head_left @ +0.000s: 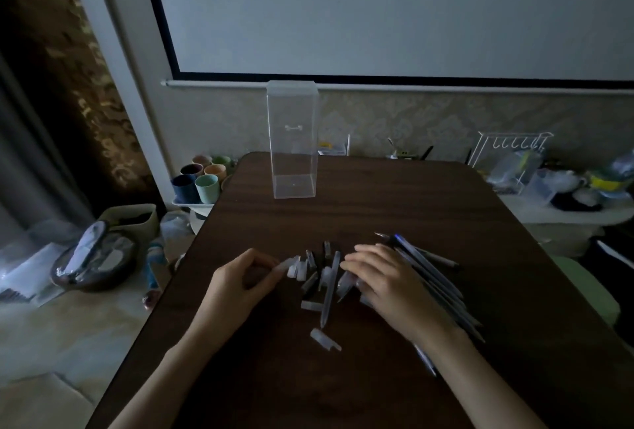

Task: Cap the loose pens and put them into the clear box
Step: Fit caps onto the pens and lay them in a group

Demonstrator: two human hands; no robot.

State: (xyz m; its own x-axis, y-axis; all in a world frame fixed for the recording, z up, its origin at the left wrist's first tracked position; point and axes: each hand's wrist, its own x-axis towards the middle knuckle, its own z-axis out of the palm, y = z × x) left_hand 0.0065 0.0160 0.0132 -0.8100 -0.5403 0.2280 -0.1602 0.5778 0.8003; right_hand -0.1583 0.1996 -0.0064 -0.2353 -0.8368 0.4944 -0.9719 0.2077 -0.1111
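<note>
A tall clear box (293,140) stands upright and empty at the far side of the dark wooden table (377,209). Several loose frosted and black pen caps (310,274) lie in a heap at the table's middle, with one frosted pen (330,288) among them. One separate cap (324,339) lies nearer to me. A bundle of uncapped pens (432,277) lies under and to the right of my right hand (384,279), which rests flat, fingers on the caps. My left hand (242,282) pinches a frosted cap at the heap's left edge.
Coloured cups (202,178) sit in a tray left of the table's far corner. A round dark bag (94,257) and a bin lie on the floor at left. A white rack (507,150) and plastic containers crowd a low shelf at right. A projector screen hangs behind.
</note>
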